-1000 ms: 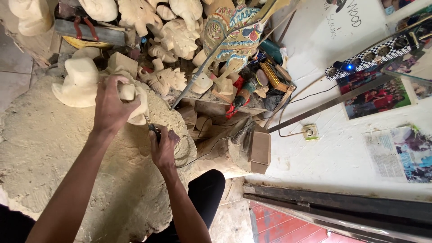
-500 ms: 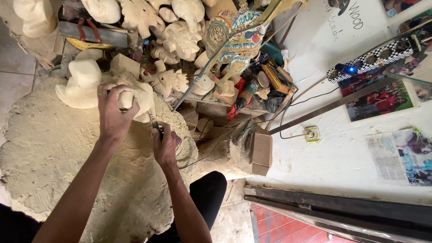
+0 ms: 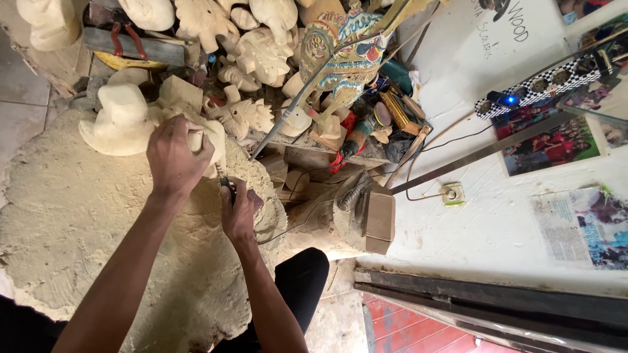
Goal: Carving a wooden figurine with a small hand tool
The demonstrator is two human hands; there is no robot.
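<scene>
Hands stay closed since a second ago, left hand [image 3: 173, 157] gripping the pale wood carving [image 3: 208, 138] over the sawdust mound [image 3: 78, 222], right hand [image 3: 239, 212] holding the rotary tool [image 3: 226, 185] against it, so carving continues.

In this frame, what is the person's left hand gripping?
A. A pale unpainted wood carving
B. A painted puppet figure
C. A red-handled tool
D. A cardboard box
A: the left hand closes over a pale unpainted wood carving above the sawdust heap, while the right hand holds a small dark-handled tool against its underside.
</scene>
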